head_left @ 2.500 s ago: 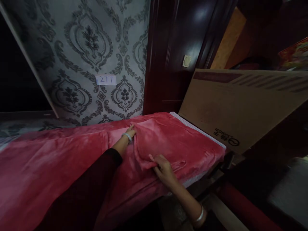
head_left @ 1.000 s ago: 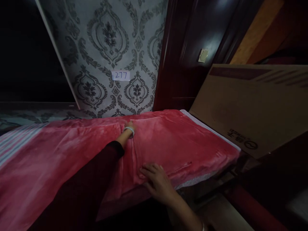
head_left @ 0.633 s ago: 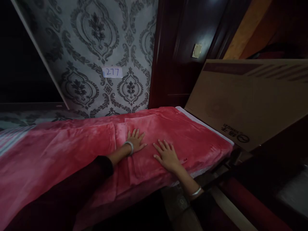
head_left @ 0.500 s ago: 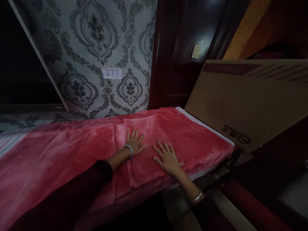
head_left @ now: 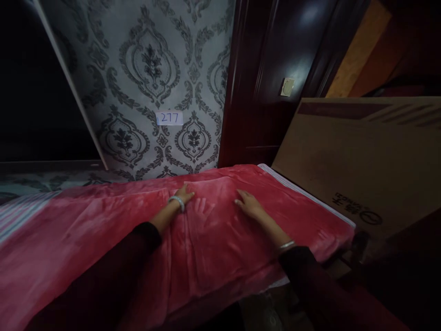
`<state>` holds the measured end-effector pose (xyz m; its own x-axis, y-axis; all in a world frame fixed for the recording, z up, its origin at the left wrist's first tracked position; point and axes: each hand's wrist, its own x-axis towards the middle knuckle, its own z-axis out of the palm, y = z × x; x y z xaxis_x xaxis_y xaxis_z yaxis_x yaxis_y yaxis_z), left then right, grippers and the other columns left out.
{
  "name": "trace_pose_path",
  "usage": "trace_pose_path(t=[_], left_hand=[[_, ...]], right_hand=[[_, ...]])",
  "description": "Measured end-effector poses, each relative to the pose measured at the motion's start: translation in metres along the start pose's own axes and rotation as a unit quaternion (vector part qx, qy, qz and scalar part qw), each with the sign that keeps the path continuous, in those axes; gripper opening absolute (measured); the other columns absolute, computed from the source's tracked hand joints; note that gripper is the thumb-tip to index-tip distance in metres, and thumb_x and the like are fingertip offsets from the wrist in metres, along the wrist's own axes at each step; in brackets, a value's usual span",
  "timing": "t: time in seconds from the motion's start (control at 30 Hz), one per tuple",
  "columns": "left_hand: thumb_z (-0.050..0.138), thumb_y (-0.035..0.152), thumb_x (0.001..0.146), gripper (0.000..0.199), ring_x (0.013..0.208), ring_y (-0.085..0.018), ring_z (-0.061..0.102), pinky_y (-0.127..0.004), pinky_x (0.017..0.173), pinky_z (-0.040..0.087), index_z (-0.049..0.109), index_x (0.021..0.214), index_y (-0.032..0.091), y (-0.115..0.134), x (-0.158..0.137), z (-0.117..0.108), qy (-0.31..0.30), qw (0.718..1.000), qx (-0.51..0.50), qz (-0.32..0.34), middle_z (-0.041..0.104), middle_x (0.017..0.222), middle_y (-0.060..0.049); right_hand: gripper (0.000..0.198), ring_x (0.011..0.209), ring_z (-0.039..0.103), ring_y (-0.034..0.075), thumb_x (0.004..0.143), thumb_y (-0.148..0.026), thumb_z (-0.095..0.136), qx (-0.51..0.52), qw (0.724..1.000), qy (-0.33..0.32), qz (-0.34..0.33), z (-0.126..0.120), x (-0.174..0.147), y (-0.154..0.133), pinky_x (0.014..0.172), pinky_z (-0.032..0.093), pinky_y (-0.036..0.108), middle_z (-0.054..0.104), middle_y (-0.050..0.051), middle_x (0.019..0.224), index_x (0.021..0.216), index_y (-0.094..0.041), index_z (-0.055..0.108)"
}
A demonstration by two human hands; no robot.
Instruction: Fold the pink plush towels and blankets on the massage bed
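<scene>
A folded red plush cloth [head_left: 220, 234], blanket-like, lies on a long padded surface covered in the same red plush [head_left: 117, 230]. My left hand [head_left: 185, 194] rests at the far left corner of the folded cloth, its thumb apart from the fingers, which are partly hidden. Toward the far right corner is my right hand [head_left: 250, 204], with fingers loosely bent and thumb apart; nothing shows in it. A hand-shaped print marks the pile between them. Each wrist wears a bracelet below a dark sleeve.
A large cardboard box [head_left: 344, 161] leans at the right end of the red surface. Behind are a patterned wall [head_left: 161, 59] with a paper label [head_left: 169, 118], a dark wooden panel [head_left: 262, 92] and a dark screen [head_left: 44, 101]. Striped cloth [head_left: 24, 214] shows at left.
Both hands have left their flat, spread position on the folded cloth and moved toward its far edge, the left one leftward and the right one farther right. The camera view has shifted slightly.
</scene>
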<state>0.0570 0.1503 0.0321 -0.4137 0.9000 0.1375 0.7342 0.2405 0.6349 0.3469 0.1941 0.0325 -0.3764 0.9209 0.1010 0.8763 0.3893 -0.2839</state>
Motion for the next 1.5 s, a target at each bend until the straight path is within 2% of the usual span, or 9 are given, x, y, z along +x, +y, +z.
trace_pose_path(t=[0.2,0.4,0.53,0.7,0.9,1.17,1.27,1.37,1.5], left_hand=[[0.063,0.009,0.08,0.065,0.11,-0.027,0.066,-0.035,0.093,0.053,0.048,0.143,0.017,-0.008,0.013,0.013,0.024,0.999,-0.027,-0.039,0.066,0.125,-0.014],[0.06,0.01,0.081,0.062,0.122,-0.034,0.06,-0.042,0.104,0.047,0.051,0.143,0.013,-0.015,0.011,0.017,-0.015,0.997,0.067,-0.036,0.059,0.136,-0.021],[0.059,0.017,0.085,0.061,0.13,-0.039,0.052,-0.049,0.107,0.043,0.049,0.144,0.007,0.004,0.015,0.01,-0.025,0.992,0.125,-0.017,0.049,0.145,-0.026],[0.054,0.05,0.093,0.069,0.153,-0.036,0.008,-0.06,0.122,0.009,0.036,0.154,0.027,0.012,0.005,0.023,-0.073,0.969,0.213,0.104,0.015,0.167,-0.011],[0.035,0.066,0.096,0.078,0.153,-0.038,0.008,-0.062,0.119,0.014,0.023,0.159,0.023,-0.009,0.005,0.037,-0.128,0.945,0.289,0.085,0.013,0.166,-0.019],[0.047,0.041,0.098,0.068,0.151,-0.038,0.018,-0.06,0.119,0.019,0.03,0.155,0.009,0.01,-0.013,0.014,-0.207,0.932,0.28,0.102,0.023,0.162,-0.024],[0.045,0.02,0.096,0.056,0.149,-0.026,0.029,-0.041,0.122,0.023,0.04,0.151,0.014,0.004,-0.043,-0.003,-0.228,0.922,0.268,0.16,0.036,0.159,-0.014],[0.048,0.002,0.084,0.064,0.145,-0.017,0.036,-0.027,0.121,0.025,0.052,0.144,0.022,-0.01,-0.078,-0.016,-0.24,0.899,0.248,0.272,0.044,0.155,-0.004],[0.053,0.005,0.085,0.052,0.133,-0.022,0.051,-0.04,0.114,0.039,0.064,0.13,0.027,-0.022,-0.115,-0.019,-0.188,0.868,0.222,0.403,0.06,0.14,-0.004]], right_hand=[[0.057,0.151,0.022,0.032,0.104,-0.051,0.031,-0.027,1.0,-0.002,-0.009,0.03,0.027,-0.02,0.114,0.031,0.058,0.023,0.007,0.166,0.157,-0.031,0.033],[0.055,0.15,0.023,0.03,0.105,-0.051,0.031,-0.041,0.998,0.021,-0.042,0.062,0.014,-0.013,0.113,0.034,0.056,0.024,0.005,0.166,0.156,-0.032,0.033],[0.055,0.15,0.023,0.031,0.104,-0.052,0.031,-0.043,0.998,0.022,-0.039,0.06,0.014,-0.013,0.113,0.034,0.056,0.024,0.006,0.166,0.156,-0.032,0.034],[0.056,0.15,0.023,0.031,0.104,-0.053,0.028,-0.049,0.998,0.027,-0.034,0.06,0.014,-0.012,0.113,0.035,0.056,0.025,0.006,0.165,0.156,-0.032,0.034],[0.057,0.149,0.023,0.031,0.104,-0.055,0.026,-0.036,0.998,0.028,-0.037,0.063,0.014,-0.007,0.112,0.036,0.057,0.025,0.005,0.165,0.156,-0.033,0.033],[0.056,0.152,0.016,0.029,0.106,-0.05,0.025,-0.049,0.998,-0.011,-0.024,0.051,0.01,-0.011,0.116,0.028,0.059,0.018,0.006,0.167,0.159,-0.031,0.026],[0.056,0.154,0.012,0.029,0.106,-0.048,0.026,-0.059,0.996,-0.065,-0.012,0.042,-0.007,-0.018,0.118,0.023,0.06,0.015,0.006,0.168,0.159,-0.03,0.024],[0.056,0.153,0.017,0.031,0.105,-0.046,0.031,-0.036,0.996,-0.068,-0.044,0.041,-0.049,-0.029,0.119,0.022,0.059,0.022,0.007,0.166,0.158,-0.03,0.03],[0.051,0.149,0.029,0.03,0.103,-0.046,0.038,0.037,0.987,-0.027,-0.151,0.056,-0.128,-0.049,0.117,0.027,0.055,0.035,0.007,0.161,0.15,-0.029,0.046]])
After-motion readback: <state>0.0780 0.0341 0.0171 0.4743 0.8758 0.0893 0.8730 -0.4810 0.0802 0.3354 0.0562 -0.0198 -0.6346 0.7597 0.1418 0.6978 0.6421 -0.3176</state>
